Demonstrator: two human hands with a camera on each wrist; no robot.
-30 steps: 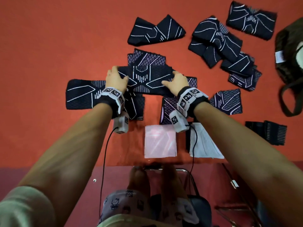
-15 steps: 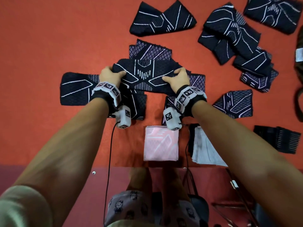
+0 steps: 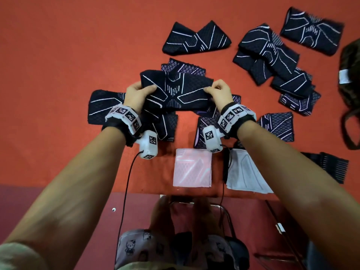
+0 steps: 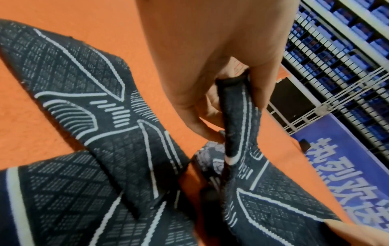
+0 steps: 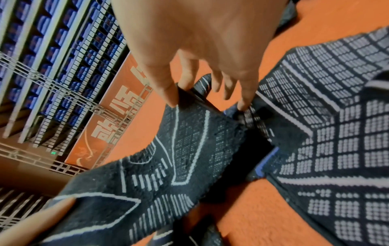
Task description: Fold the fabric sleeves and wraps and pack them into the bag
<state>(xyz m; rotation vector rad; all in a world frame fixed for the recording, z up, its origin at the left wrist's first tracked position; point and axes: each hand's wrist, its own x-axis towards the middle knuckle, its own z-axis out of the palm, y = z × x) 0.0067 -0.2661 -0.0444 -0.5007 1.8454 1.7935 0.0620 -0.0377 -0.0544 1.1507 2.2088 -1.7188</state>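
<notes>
Left hand [image 3: 136,94]: grips the left end of a black sleeve [image 3: 176,92] with white line pattern, thumb on top, fingers curled beneath. Right hand [image 3: 220,91]: pinches the sleeve's right end between thumb and fingertips. Sleeve: stretched flat between both hands, raised off the orange table [image 3: 68,55], above other black pieces. Forearms: extended forward, roughly parallel, wrists carrying marker bands.

Outward: folded black sleeves [image 3: 268,55] scattered at far right; one more folded piece [image 3: 196,38] beyond the hands. Pink folded wrap [image 3: 191,168] and white folded wrap [image 3: 245,172] near the table's front edge. Dark bag [image 3: 350,78] at the right border, partly cut off.
</notes>
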